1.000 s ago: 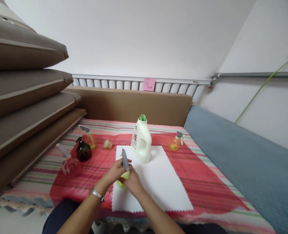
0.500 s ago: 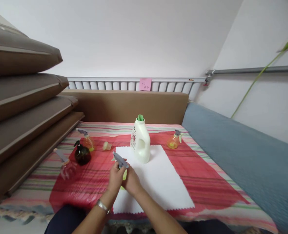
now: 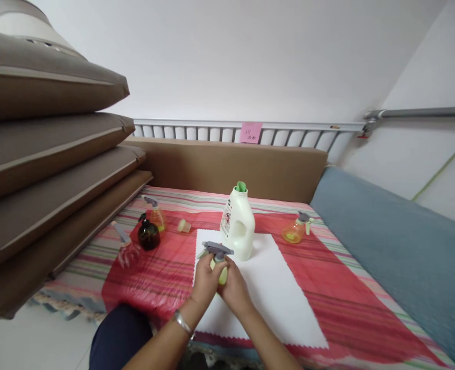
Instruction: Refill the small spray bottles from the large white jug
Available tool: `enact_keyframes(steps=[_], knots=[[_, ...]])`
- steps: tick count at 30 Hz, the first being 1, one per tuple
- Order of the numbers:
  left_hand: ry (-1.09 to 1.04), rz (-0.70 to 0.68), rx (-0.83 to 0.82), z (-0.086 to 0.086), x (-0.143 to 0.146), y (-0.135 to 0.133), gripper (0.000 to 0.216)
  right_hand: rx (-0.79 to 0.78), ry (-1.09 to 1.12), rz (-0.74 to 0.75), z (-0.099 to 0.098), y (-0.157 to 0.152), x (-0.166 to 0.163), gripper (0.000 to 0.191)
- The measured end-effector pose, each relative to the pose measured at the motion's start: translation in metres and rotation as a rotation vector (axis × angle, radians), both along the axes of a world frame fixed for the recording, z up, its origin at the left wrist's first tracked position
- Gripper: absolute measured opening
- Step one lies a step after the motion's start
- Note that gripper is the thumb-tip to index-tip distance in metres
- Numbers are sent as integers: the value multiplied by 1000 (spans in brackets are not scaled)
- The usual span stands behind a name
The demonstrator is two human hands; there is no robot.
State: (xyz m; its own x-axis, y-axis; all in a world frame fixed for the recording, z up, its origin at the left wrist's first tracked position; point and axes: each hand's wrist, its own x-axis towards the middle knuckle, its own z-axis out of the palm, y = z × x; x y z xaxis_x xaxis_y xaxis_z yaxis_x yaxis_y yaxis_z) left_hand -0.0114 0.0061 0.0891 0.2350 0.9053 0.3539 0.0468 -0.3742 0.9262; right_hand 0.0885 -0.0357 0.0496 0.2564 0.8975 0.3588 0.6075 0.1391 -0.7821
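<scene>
Between my two hands is a spray bottle [image 3: 223, 276] with a grey trigger head and a yellow-green body. My left hand [image 3: 206, 277] is closed around its neck and side; a pale trigger sticks out to the left above it. My right hand [image 3: 235, 288] wraps the body from the other side, its fingers partly hidden. The bottle is held upright over a white sheet with a zigzag edge [image 3: 266, 303]. Just behind it stands a large white detergent jug [image 3: 238, 218], open at the top with a green spout inside.
On the left of the red cloth [image 3: 154, 277] are a dark pump bottle [image 3: 149, 236], a spray bottle [image 3: 158, 218], a clear spray bottle [image 3: 127, 252] and a small cup-like cap [image 3: 184, 226]. An orange-tinted spray bottle [image 3: 294, 233] stands right. Stacked cushions [image 3: 58, 139] rise at left.
The view has swung left, so everything sits further right. The spray bottle's grey head has turned from slanting toward me to lying nearly sideways. Both hands still hold it.
</scene>
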Motion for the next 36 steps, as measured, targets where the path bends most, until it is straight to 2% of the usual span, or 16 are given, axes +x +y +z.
enact_keyframes(steps=[4, 9, 11, 14, 17, 19, 20, 22, 24, 27, 30, 33, 36], knots=[[-123, 156, -10, -3, 9, -3, 19, -13, -33, -12, 4, -3, -8, 51], [-217, 190, -82, 12, 7, -2, 19, -50, -25, -5, -1, -5, -8, 66], [-273, 205, -103, 27, 2, 1, 22, -77, -3, -16, -7, -7, -6, 71], [-478, 239, -141, 64, -13, 7, 25, -92, 35, -52, -17, -8, -4, 74], [-645, 244, -1, 101, -36, 13, 18, -96, 80, -91, -25, -8, -1, 74], [-629, 256, 121, 112, -49, 17, 17, -91, 107, -105, -27, -5, 1, 73], [-563, 276, 140, 111, -52, 18, 17, -84, 120, -109, -27, -4, 1, 73], [-355, 290, 67, 95, -52, 20, 15, -64, 143, -117, -24, 1, 0, 73], [-170, 190, -118, 64, -43, 19, 19, -41, 162, -127, -21, 7, -2, 73], [-117, 69, -193, 11, -22, 14, 31, -14, 176, -118, -19, 15, -5, 71], [-116, -30, -231, -27, -7, 12, 47, 4, 172, -84, -23, 18, -7, 69], [-90, -72, -266, -44, -4, 18, 52, 18, 163, -62, -28, 18, -6, 71], [-34, -82, -236, -48, -6, 23, 48, 16, 161, -34, -25, 15, 1, 74]])
